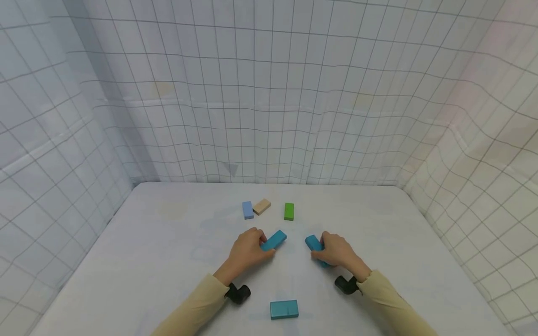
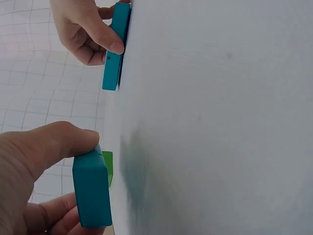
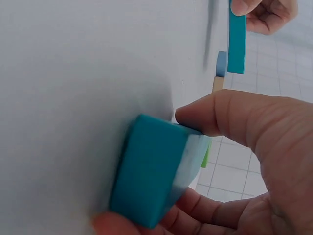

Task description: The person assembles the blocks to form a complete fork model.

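Head camera: high over the white table (image 1: 147, 242) here, facing forward and down towards the gridded curtain (image 1: 269, 93). Left wrist camera (image 1: 238, 294): low and close behind the left hand (image 1: 248, 248), facing forward, rolled so the tabletop fills the right. Right wrist camera (image 1: 346, 284): equally close behind the right hand (image 1: 335, 250), rolled oppositely. Both wrist views share both hands and the green block (image 1: 289, 211).

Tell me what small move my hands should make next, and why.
I'd probably ease the right blue block toward the left blue block: the right hand and left hand each grip one, the blocks' far ends angle inward, and a gap of white tabletop shows between them.
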`<state>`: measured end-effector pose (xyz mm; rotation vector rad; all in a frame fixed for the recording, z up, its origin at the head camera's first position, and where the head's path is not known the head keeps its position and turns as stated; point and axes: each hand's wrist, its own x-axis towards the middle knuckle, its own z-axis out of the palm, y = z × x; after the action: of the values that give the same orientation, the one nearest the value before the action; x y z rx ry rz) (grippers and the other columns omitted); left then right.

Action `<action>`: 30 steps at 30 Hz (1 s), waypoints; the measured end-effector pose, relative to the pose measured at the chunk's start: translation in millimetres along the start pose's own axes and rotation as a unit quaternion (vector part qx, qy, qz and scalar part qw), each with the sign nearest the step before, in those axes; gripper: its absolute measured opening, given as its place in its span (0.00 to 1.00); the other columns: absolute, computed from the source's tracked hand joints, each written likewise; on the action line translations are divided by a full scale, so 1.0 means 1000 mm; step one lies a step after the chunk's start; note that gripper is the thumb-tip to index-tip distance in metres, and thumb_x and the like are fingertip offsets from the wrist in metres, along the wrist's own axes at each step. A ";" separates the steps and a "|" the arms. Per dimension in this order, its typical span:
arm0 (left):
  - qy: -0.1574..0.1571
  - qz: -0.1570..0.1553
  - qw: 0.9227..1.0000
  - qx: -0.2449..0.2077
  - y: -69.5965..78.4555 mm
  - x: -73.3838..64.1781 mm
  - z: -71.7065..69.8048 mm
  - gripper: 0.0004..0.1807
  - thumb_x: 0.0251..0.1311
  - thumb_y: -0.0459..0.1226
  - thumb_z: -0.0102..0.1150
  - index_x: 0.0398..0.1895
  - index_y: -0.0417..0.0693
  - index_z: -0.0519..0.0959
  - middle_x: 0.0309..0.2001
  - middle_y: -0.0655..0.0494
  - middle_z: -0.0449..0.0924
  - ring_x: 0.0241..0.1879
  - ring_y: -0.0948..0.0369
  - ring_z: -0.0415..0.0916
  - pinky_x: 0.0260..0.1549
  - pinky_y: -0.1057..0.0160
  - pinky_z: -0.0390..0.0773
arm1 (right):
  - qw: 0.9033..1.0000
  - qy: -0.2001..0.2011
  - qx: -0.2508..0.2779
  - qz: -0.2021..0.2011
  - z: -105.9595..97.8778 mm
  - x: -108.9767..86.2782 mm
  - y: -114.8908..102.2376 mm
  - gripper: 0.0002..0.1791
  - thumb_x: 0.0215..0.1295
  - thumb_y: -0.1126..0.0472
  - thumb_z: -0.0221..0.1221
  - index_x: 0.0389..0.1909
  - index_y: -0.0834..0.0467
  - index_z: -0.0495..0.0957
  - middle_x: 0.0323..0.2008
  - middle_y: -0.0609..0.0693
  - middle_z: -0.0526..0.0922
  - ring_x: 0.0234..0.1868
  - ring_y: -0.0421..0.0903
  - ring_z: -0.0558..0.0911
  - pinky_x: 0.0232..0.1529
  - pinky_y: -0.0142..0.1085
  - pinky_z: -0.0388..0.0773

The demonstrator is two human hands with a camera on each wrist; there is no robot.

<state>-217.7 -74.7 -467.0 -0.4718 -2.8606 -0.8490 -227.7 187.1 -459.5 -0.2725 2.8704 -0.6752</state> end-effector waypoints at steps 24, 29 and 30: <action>-0.034 -0.105 0.990 -0.093 0.010 -0.011 0.016 0.23 0.43 0.48 0.75 0.23 0.43 0.72 0.18 0.57 0.69 0.18 0.63 0.65 0.17 0.65 0.66 | 0.995 0.056 0.033 -0.080 0.001 0.006 -0.007 0.15 0.54 0.55 0.68 0.37 0.59 0.76 0.24 0.46 0.74 0.21 0.41 0.72 0.21 0.34 0.70; -0.047 -0.122 0.975 -0.179 0.005 -0.010 0.015 0.22 0.45 0.47 0.74 0.27 0.40 0.75 0.14 0.56 0.73 0.11 0.64 0.71 0.14 0.66 0.72 | 0.993 0.066 0.042 -0.090 -0.002 0.009 -0.008 0.15 0.54 0.56 0.68 0.37 0.60 0.76 0.24 0.47 0.74 0.21 0.41 0.72 0.20 0.34 0.70; -0.050 -0.126 0.969 -0.205 0.003 -0.010 0.015 0.20 0.46 0.45 0.74 0.27 0.40 0.75 0.13 0.55 0.74 0.10 0.64 0.72 0.13 0.66 0.73 | 0.993 0.068 0.045 -0.090 -0.003 0.010 -0.009 0.15 0.54 0.56 0.68 0.37 0.60 0.76 0.25 0.47 0.75 0.21 0.41 0.72 0.20 0.34 0.70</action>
<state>-207.7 -66.2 -480.1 -0.1913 -2.8727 -1.5166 -236.6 178.5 -454.4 -0.4945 2.9576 -0.8863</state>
